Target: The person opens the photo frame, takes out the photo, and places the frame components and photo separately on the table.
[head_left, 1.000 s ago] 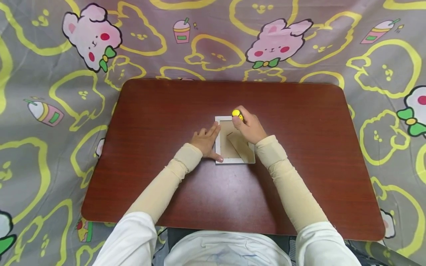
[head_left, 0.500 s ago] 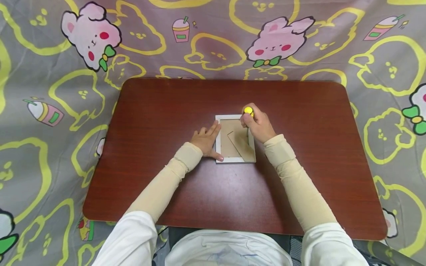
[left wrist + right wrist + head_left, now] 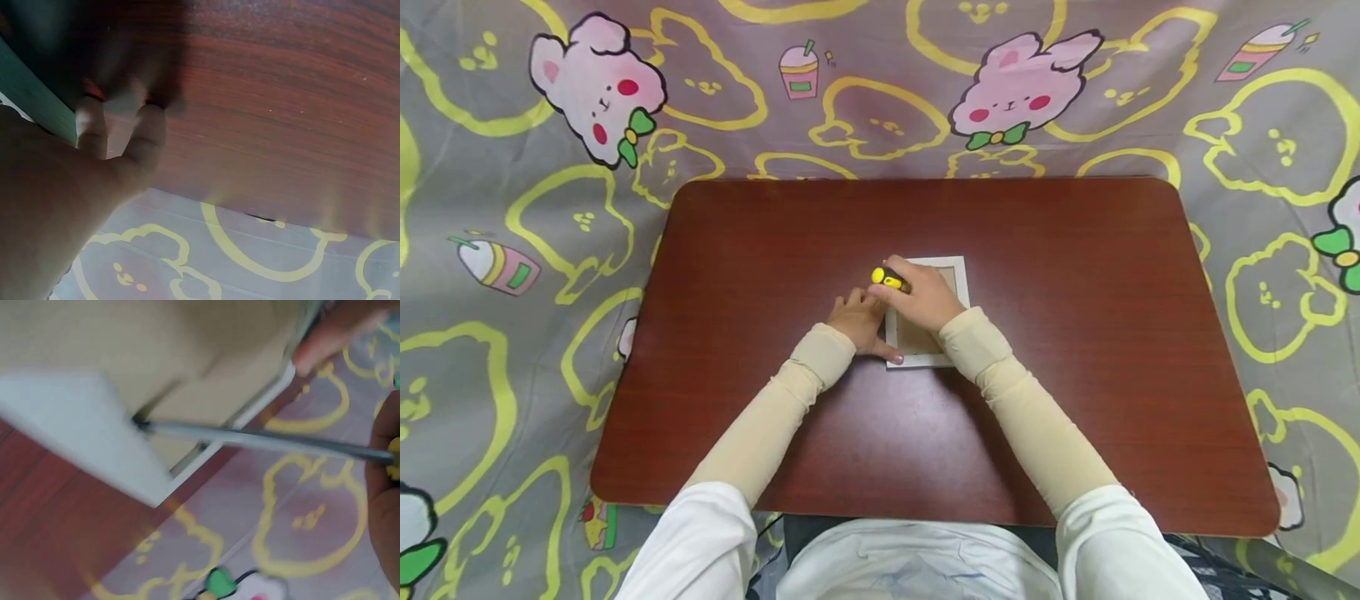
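Note:
A picture frame (image 3: 925, 361) with a white border and a tan back panel (image 3: 913, 340) lies on the table. My left hand (image 3: 857, 323) rests along its left edge, fingers spread and thumb on the near left corner. My right hand (image 3: 928, 298) grips a screwdriver (image 3: 889, 280) by its yellow and black handle, above the frame's far left part. In the right wrist view the screwdriver's metal shaft (image 3: 269, 440) slants across the frame, its dark tip right at the inner edge of the white border (image 3: 75, 422). The right hand covers much of the panel in the head view.
The brown table (image 3: 760, 250) has rounded corners and reaches out on all sides of the frame. A grey cloth (image 3: 880, 50) with yellow outlines and pink rabbits hangs behind it and at both sides.
My right hand has carried the screwdriver from the frame's right side over to its far left side, near the left fingers. The left hand and the frame have stayed in place.

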{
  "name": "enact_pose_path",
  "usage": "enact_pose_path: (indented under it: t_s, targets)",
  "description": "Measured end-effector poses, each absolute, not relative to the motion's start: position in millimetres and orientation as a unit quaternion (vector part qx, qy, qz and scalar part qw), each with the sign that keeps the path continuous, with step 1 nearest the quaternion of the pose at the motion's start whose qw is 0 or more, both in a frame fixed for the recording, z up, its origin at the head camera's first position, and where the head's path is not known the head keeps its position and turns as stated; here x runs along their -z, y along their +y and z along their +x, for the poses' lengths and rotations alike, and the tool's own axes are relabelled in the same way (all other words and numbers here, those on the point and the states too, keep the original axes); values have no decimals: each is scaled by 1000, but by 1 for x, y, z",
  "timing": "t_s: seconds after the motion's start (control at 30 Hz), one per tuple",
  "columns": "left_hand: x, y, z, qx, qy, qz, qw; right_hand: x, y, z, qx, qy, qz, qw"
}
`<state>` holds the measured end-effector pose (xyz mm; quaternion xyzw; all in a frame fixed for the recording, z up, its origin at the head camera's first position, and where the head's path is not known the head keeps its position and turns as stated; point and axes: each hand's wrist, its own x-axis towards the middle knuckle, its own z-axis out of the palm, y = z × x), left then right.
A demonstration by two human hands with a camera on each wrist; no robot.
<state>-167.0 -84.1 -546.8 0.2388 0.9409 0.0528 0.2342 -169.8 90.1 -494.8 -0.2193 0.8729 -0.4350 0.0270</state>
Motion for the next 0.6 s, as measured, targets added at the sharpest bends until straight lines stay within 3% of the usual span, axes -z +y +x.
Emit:
enact_pose_path:
  t_s: [0.17, 0.6]
  targets:
    - [548, -84, -169, -37, 941, 238, 239, 485, 125, -171, 540, 820, -187, -13]
    - [542, -81, -166, -29, 942, 237, 237, 451, 149, -155, 624, 760, -180, 2]
